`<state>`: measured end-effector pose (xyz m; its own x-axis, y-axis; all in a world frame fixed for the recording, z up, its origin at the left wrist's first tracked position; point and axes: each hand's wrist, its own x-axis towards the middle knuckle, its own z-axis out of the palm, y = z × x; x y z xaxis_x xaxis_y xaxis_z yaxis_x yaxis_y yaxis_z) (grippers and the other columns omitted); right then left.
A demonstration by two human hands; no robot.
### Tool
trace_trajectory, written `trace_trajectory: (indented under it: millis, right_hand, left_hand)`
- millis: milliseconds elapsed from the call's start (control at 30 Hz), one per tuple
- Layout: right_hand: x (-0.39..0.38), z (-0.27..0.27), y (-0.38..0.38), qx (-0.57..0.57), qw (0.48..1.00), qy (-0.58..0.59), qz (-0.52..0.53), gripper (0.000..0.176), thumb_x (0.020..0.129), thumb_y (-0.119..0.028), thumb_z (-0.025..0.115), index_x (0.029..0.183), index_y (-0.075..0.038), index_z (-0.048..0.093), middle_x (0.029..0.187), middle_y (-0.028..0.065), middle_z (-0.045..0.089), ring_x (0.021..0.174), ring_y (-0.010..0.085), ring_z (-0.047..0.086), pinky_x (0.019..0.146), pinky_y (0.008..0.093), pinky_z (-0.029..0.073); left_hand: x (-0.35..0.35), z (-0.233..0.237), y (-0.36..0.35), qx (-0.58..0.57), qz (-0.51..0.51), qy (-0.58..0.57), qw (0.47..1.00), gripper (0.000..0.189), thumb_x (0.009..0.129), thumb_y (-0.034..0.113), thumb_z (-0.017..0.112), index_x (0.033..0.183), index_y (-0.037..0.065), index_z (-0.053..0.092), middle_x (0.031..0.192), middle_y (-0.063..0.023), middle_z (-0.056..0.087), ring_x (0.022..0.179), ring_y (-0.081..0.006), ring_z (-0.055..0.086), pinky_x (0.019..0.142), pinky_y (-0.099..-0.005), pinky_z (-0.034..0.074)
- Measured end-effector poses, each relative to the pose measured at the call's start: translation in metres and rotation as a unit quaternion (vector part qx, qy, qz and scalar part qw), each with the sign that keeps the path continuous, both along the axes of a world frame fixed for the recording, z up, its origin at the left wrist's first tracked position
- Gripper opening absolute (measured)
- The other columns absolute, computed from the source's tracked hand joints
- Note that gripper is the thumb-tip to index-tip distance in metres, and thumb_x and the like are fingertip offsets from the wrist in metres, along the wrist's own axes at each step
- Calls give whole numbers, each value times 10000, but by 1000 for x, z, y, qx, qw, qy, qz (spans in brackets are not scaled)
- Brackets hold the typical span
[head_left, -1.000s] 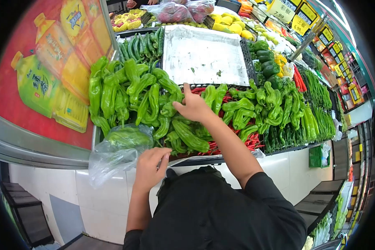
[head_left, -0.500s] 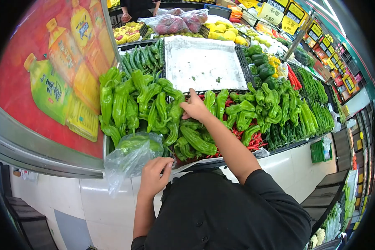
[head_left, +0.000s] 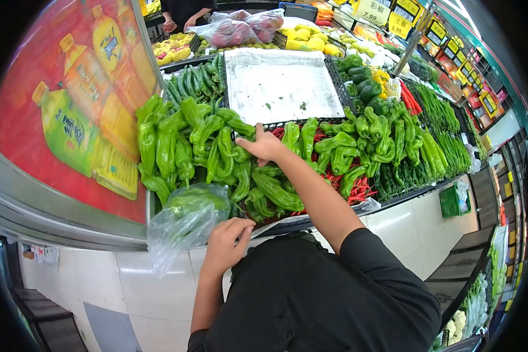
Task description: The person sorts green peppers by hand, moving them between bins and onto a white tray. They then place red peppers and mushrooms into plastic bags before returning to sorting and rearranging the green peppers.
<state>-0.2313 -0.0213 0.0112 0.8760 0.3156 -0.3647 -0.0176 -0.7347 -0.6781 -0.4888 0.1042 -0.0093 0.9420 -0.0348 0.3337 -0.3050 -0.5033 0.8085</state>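
Note:
My right hand (head_left: 264,145) reaches over the heap of long green peppers (head_left: 220,155), its index finger and thumb spread apart. It is at the peppers just in front of the white-lined tray, with no pepper visibly gripped. Lower down, my left hand (head_left: 226,240) hangs by the front edge of the stand, fingers loosely bent and thumb apart, with nothing visible in it. Just left of it, a clear plastic bag (head_left: 182,229) with green peppers inside lies on the stand's front corner. Large green peppers (head_left: 276,192) lie below my right forearm and wrist.
A white-lined tray (head_left: 284,85) with a few leaf scraps lies behind the peppers. Red chillies (head_left: 361,192) show on the right. A drinks poster panel (head_left: 70,117) bounds the left side. Across the stand, a person's hands (head_left: 185,24) show near bagged produce (head_left: 223,32).
My right hand has shifted slightly left and up, and its thumb and index finger are spread wider. My left hand has moved a little right. The view has shifted slightly.

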Motion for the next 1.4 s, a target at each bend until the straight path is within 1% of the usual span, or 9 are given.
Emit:
trace_trajectory:
  millis: [133, 167, 300, 567, 800, 933, 1133, 1267, 1400]
  right_hand:
    - [7, -19, 4, 38, 998, -35, -32, 1174, 803, -472, 739, 1570, 30, 6, 1540, 393, 190, 993, 403, 694, 749, 415, 614]
    - [12, -19, 3, 17, 999, -27, -34, 1208, 770, -382, 778, 1569, -4, -45, 1529, 383, 150, 1203, 468, 562, 913, 453, 560]
    - [-2, -22, -6, 116, 985, -106, -77, 1181, 743, -259, 771, 1586, -44, -27, 1521, 349, 174, 1381, 475, 334, 1120, 514, 352]
    - [-3, -22, -41, 159, 953, -226, -120, 1069, 786, -163, 744, 1570, 36, 46, 1473, 317, 313, 1321, 419, 414, 1091, 442, 378]
    - [-9, -12, -90, 350, 929, -84, -84, 867, 824, -167, 727, 1542, 40, 286, 1370, 239, 552, 1117, 224, 597, 954, 310, 473]
    - [-4, -20, -111, 488, 865, -44, -105, 752, 856, -111, 692, 1500, 60, 343, 1251, 195, 610, 1047, 211, 626, 934, 326, 483]
    - [10, 2, -158, 596, 779, 58, -186, 567, 975, -122, 579, 1486, 3, 367, 1083, 158, 631, 776, 225, 677, 660, 329, 576]
    - [49, 12, -163, 603, 777, 40, -174, 549, 1005, -148, 502, 1512, -30, 328, 1100, 181, 630, 842, 236, 673, 740, 372, 578]
    - [106, 19, -131, 535, 840, -8, -87, 655, 995, -110, 493, 1574, -56, 192, 1200, 222, 588, 957, 273, 650, 841, 389, 561]
  left_hand:
    - [-6, -4, 0, -14, 5, 14, 1000, 88, 907, 81, 644, 966, 40, 695, 889, -116, 697, 833, -328, 669, 741, -398, 514]
    - [-7, -4, 0, -14, 5, 14, 1000, 89, 907, 82, 644, 966, 39, 695, 892, -117, 697, 833, -330, 668, 740, -398, 514]
    - [-12, -5, 1, -28, 17, 25, 999, 89, 909, 77, 639, 965, 36, 694, 896, -123, 695, 827, -335, 664, 737, -393, 512]
    - [-12, -7, -14, -37, 21, 51, 998, 88, 907, 35, 635, 972, 22, 694, 888, -120, 694, 804, -280, 673, 734, -361, 514]
    - [-2, 8, -33, -28, -1, 81, 996, 96, 902, -11, 626, 971, 4, 690, 887, -124, 694, 796, -253, 680, 732, -326, 524]
    - [20, 23, -40, -21, -4, 65, 998, 102, 905, -29, 611, 973, -12, 686, 883, -122, 696, 778, -229, 672, 712, -313, 518]
    - [58, 44, -63, 19, -8, 24, 999, 91, 904, -3, 633, 976, -5, 688, 859, -135, 692, 781, -270, 671, 704, -335, 513]
    - [66, 51, -75, 36, 5, 32, 999, 91, 903, 5, 626, 970, 3, 688, 875, -139, 691, 795, -291, 662, 702, -353, 508]
    - [53, 52, -78, 35, 82, 38, 995, 95, 895, -2, 632, 971, 4, 690, 873, -128, 694, 791, -280, 660, 714, -345, 513]
